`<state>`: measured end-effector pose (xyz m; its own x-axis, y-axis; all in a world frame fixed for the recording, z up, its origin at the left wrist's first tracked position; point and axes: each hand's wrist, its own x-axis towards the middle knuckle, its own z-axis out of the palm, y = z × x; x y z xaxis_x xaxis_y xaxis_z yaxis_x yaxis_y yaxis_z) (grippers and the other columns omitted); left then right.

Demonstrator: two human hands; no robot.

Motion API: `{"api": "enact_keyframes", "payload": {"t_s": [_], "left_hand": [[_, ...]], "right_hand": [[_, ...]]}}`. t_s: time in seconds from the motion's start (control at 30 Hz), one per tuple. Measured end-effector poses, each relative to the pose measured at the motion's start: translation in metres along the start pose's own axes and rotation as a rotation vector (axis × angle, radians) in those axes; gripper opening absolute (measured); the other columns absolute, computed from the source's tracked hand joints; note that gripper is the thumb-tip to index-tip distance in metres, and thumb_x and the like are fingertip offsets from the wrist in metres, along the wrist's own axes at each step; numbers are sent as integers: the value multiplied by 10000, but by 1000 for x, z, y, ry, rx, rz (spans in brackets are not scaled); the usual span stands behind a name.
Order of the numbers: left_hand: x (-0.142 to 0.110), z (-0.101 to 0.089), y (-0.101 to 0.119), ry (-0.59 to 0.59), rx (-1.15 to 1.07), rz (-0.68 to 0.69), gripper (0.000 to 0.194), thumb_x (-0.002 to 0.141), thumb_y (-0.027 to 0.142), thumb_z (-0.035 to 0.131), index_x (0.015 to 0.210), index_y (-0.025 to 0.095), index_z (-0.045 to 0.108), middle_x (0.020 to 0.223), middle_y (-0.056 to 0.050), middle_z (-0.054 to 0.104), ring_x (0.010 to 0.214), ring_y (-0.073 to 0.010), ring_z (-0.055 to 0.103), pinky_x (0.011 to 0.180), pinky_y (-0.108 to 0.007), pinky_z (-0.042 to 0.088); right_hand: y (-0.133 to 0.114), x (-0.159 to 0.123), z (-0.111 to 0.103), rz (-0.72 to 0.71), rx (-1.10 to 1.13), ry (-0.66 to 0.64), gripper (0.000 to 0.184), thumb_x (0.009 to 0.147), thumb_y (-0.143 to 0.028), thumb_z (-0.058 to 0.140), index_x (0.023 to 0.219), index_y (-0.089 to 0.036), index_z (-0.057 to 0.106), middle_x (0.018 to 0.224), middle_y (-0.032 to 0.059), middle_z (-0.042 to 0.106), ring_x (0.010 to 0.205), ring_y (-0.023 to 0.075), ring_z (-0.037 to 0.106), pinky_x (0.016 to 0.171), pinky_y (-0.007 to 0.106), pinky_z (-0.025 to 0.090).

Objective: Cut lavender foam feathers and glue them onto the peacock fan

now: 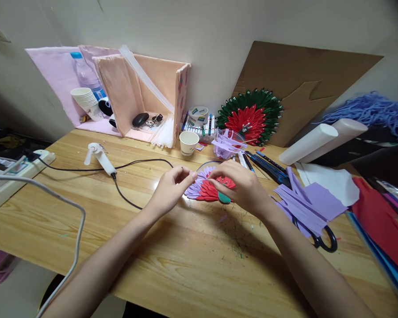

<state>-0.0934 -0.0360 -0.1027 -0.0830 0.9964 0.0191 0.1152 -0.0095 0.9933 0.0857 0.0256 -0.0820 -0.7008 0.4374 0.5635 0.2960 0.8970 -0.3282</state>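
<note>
A round paper flower [208, 191] with red petals inside and purple petals around lies flat on the wooden table [172, 260]. My left hand [171, 188] and my right hand [242, 185] meet just above it, fingertips pinching a small purple paper piece [201, 175] between them. The right hand covers part of the flower's right side. Purple paper strips [307, 201] lie to the right, partly over black-handled scissors [325, 240].
A white glue gun [99, 159] with a black cord lies to the left. At the back stand a paper cup [188, 143], a clear cup of purple strips [228, 145], markers, tape, a pink box and a finished red-green flower [250, 117]. Coloured paper sheets [381, 225] are at the right edge, a power strip [9, 174] at the left.
</note>
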Motion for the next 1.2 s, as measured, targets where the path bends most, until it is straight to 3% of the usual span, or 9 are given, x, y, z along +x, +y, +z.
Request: {"api": "enact_keyframes", "payload": {"t_s": [0.2,0.57,0.73,1.2], "left_hand": [[-1,3,-2,-45,-58,-17,228,762,377,577,732,152,569,685,0,570,665,-124,525,637,-248,402],[1,0,-1,8,-88,-5,205,763,349,577,731,147,583,682,0,561,676,-121,527,657,-246,411],[1,-1,-2,79,-89,88,190,722,310,637,833,173,568,796,-11,597,751,-126,561,721,-252,440],[-2,-11,9,39,297,413,111,753,250,621,813,201,702,800,-50,677,758,-154,606,718,-274,462]], "right_hand": [[-3,1,2,-11,-16,17,49,800,-138,546,781,-178,568,728,44,627,694,160,547,635,295,448],[-2,1,2,-14,-11,27,48,807,-150,546,777,-179,570,720,39,629,691,157,543,644,301,448],[-1,1,2,-10,-11,14,47,806,-147,544,787,-176,575,727,43,630,696,160,540,641,304,448],[2,-1,0,-15,-4,13,58,812,-144,534,782,-180,568,732,45,623,702,162,544,649,308,450]]}}
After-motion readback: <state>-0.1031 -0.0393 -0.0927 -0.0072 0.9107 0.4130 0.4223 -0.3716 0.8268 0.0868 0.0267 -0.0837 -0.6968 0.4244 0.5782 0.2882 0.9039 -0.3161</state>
